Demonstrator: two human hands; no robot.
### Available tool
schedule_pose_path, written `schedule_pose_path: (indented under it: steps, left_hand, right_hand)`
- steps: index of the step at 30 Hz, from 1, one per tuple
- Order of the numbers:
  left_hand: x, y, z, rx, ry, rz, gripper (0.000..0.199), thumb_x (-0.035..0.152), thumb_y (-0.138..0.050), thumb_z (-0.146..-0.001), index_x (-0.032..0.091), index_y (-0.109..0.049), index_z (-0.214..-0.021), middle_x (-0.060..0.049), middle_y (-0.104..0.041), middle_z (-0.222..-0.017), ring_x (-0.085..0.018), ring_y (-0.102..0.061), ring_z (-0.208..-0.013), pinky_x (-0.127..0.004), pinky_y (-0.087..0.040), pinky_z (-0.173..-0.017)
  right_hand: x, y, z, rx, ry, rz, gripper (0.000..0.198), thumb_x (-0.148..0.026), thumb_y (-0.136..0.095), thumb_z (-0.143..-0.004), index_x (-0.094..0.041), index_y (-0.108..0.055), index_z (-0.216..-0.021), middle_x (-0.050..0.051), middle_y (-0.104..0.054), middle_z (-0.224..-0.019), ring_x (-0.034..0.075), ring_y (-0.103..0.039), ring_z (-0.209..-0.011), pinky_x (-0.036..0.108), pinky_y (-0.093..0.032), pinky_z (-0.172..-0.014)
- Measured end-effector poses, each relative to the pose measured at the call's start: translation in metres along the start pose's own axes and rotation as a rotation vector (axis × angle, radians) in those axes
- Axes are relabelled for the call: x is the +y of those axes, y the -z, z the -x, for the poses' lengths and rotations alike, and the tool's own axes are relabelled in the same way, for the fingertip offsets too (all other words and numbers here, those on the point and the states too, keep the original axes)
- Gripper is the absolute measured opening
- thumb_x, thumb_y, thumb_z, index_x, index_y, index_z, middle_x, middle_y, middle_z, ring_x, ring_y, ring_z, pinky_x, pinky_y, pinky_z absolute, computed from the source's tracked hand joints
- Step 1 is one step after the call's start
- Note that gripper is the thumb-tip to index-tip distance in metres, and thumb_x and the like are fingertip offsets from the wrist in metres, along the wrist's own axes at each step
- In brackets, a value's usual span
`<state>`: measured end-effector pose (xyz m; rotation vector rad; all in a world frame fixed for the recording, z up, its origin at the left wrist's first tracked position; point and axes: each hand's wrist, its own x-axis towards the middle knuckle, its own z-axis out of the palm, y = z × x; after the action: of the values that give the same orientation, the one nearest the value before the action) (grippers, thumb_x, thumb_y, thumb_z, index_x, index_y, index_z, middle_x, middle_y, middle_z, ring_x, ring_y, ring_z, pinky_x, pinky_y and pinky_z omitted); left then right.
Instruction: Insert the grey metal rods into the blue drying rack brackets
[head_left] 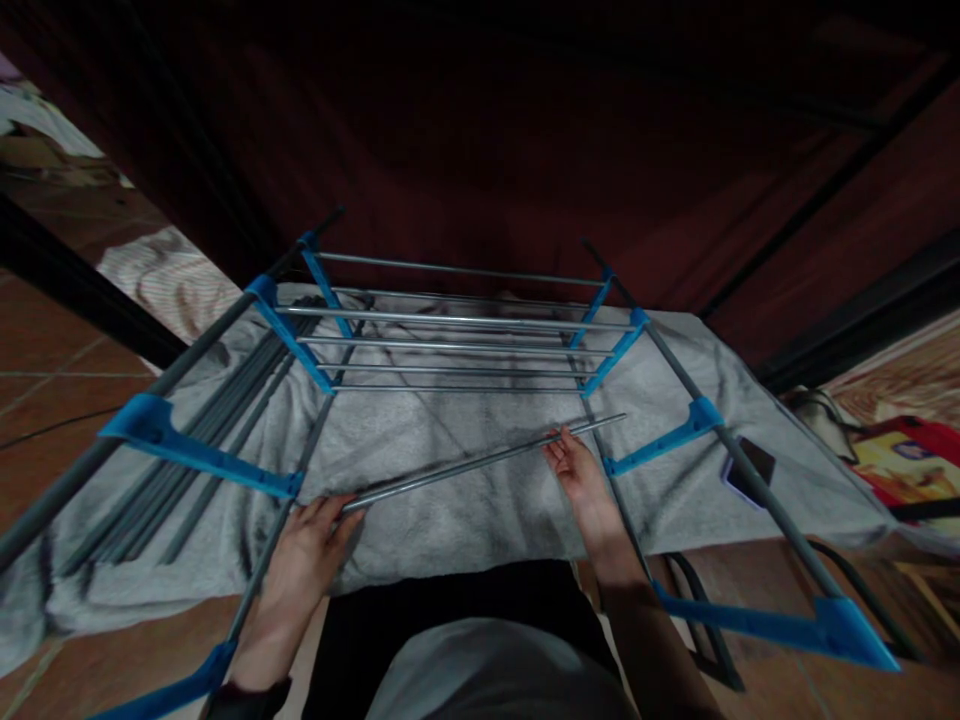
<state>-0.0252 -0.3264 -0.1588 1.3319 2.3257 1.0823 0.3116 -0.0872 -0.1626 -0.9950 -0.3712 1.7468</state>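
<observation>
A thin metal rod point(457, 468) slants across the space between my hands, its right end higher in view. My left hand point(319, 530) closes round its left end. Near the other end, my right hand point(568, 462) pinches it with the fingertips. The rod lies between the two sides of a rack frame made of grey tubes point(675, 365) and blue plastic brackets. One blue bracket point(202, 455) is beside my left hand, and another blue bracket point(664, 440) is to the right of my right hand. Several metal crossbars point(465, 345) join the brackets at the far end.
A grey blanket point(442, 430) lies under the frame. Several loose grey tubes point(202, 450) rest on it at the left. A phone point(750, 470) lies at the right, by the frame's tube. Dark red cloth point(450, 150) hangs behind. A red and yellow package point(911, 465) is at far right.
</observation>
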Motion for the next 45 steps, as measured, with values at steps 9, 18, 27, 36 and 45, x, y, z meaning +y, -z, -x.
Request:
schedule_pose_path:
  steps: [9, 18, 27, 36, 45]
  left_hand:
    - [0.054, -0.017, -0.007, -0.052, 0.009, 0.269, 0.029, 0.003, -0.061, -0.071, 0.028, -0.072, -0.081, -0.006, -0.063, -0.080, -0.029, -0.058, -0.088, -0.042, -0.032, -0.109]
    - [0.090, -0.052, -0.018, -0.246, -0.136, 0.091, 0.025, 0.002, -0.055, -0.085, 0.022, -0.069, -0.092, -0.006, -0.064, -0.090, -0.024, -0.062, -0.092, -0.039, -0.042, -0.102]
    - [0.111, -0.059, -0.024, -0.385, -0.541, -0.580, 0.025, 0.010, -0.044, -0.097, 0.019, -0.062, -0.112, -0.007, -0.067, -0.103, -0.021, -0.063, -0.091, -0.035, -0.047, -0.086]
    - [0.121, -0.068, -0.028, -0.372, -0.590, -0.589, 0.025, 0.007, -0.047, -0.096, 0.016, -0.061, -0.115, -0.008, -0.068, -0.106, -0.021, -0.064, -0.095, -0.036, -0.046, -0.089]
    - [0.131, -0.078, -0.030, -0.332, -0.625, -0.556, 0.015, 0.011, -0.051, -0.097, 0.016, -0.062, -0.105, -0.008, -0.068, -0.102, -0.021, -0.064, -0.093, -0.035, -0.045, -0.087]
  right_hand:
    - [0.016, 0.001, 0.006, -0.068, -0.082, 0.072, 0.016, -0.015, -0.079, -0.076, -0.021, -0.066, -0.084, 0.001, -0.075, -0.087, 0.015, -0.072, -0.088, 0.030, -0.061, -0.084]
    - [0.037, -0.001, 0.014, -0.057, -0.149, 0.137, 0.008, -0.017, -0.070, -0.081, -0.024, -0.067, -0.083, 0.001, -0.075, -0.089, 0.015, -0.073, -0.090, 0.031, -0.062, -0.087]
    - [0.055, -0.017, 0.031, -0.143, -0.269, 0.161, 0.017, -0.011, -0.059, -0.088, -0.025, -0.069, -0.084, -0.001, -0.075, -0.091, 0.013, -0.073, -0.096, 0.031, -0.061, -0.093]
    - [0.055, -0.015, 0.037, -0.179, -0.337, 0.184, 0.018, -0.011, -0.056, -0.090, -0.022, -0.069, -0.086, 0.002, -0.076, -0.094, 0.014, -0.073, -0.097, 0.032, -0.059, -0.097]
    - [0.069, -0.037, 0.051, -0.261, -0.364, 0.182, 0.011, -0.015, -0.067, -0.084, -0.023, -0.072, -0.090, 0.002, -0.076, -0.099, 0.014, -0.072, -0.098, 0.029, -0.058, -0.096]
